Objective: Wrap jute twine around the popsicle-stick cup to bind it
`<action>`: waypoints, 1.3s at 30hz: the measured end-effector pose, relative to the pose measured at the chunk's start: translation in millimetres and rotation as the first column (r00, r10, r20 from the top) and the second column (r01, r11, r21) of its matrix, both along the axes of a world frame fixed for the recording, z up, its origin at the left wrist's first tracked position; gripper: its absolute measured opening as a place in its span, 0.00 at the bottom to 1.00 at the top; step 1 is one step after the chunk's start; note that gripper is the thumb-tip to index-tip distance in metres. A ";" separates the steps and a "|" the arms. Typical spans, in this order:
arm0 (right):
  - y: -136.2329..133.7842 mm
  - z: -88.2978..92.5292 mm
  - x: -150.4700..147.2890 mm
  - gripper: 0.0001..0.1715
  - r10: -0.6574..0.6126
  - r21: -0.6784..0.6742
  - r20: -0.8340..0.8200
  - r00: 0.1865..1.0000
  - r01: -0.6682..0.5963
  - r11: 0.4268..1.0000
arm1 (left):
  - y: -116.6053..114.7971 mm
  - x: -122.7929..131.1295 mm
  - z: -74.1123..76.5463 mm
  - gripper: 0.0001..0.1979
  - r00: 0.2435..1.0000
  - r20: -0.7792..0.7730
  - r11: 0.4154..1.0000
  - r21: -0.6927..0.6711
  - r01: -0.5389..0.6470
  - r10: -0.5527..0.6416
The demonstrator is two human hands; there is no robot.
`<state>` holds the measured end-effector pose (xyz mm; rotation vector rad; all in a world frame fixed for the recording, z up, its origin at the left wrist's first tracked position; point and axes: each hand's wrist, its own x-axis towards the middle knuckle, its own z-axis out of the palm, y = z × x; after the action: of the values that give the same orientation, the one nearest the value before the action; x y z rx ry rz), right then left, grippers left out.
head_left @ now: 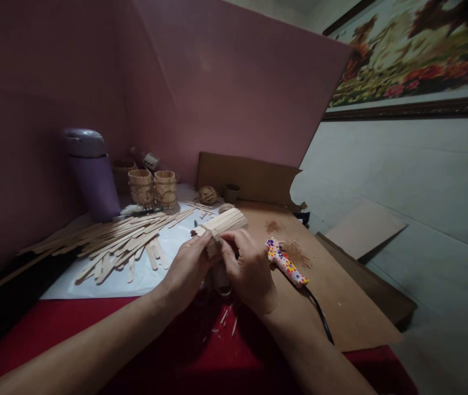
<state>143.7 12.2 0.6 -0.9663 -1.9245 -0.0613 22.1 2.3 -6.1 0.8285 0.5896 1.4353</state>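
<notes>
A cup made of wooden craft sticks (pixel 227 220) lies tilted on its side between my hands, its jagged end toward the left. My left hand (pixel 186 269) is closed on its lower left part, thumb pressed against the sticks. My right hand (pixel 252 269) is closed too, thumb and forefinger pinching at the near side of the cup. My fingers cover where they meet the sticks. Just right of my right hand, a flower-patterned hot glue gun (pixel 287 262) rests on the brown board.
Loose craft sticks (pixel 135 241) fan across a white sheet (pixel 58 286) on the left. Two finished stick cups (pixel 165 188) stand behind them near a purple bottle (pixel 95 184). A ball of twine (pixel 208 195) sits at the back. The glue gun's black cord (pixel 320 312) crosses the brown board (pixel 349 307).
</notes>
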 end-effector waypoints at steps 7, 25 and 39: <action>0.6 -2.7 -0.9 0.07 -0.006 -0.021 -0.001 1.000 0.006 1.000 | -5.0 -0.5 0.5 0.12 0.983 -0.178 0.998 0.027 -0.050 0.055; 18.8 -10.8 -4.2 0.08 -0.299 0.104 0.101 0.949 0.289 0.952 | -6.2 6.2 5.9 0.11 0.991 -0.134 1.000 0.001 -0.031 0.030; 4.3 3.3 2.5 0.11 -0.064 0.069 0.066 0.996 0.060 0.996 | -2.1 4.3 8.1 0.09 0.999 0.003 0.999 -0.031 -0.034 0.034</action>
<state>146.2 16.5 3.8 -0.9900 -1.9414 -0.1958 26.4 0.1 2.0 0.7951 0.6245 1.4553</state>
